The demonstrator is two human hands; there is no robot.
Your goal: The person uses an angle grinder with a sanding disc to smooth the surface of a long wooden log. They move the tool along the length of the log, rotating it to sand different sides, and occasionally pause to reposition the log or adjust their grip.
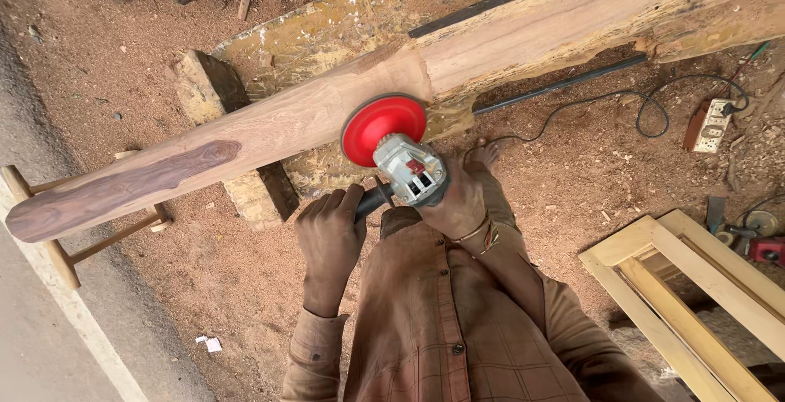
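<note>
Against the near edge of a long wooden plank [245, 136] sits the red disc of an angle grinder [401, 152]. The left hand [329, 234] is wrapped around its black side handle, and the right hand [459, 204] clasps the grey body from behind. On the sawdust floor [204, 287] to the right lies a white socket box [710, 125] with a black cable [605, 99] plugged in, near a pale wooden frame [695, 287].

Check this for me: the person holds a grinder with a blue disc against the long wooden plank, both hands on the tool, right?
Not quite. The head view shows the grinder has a red disc, not blue. The left hand and right hand do both hold it against the long wooden plank.
</note>
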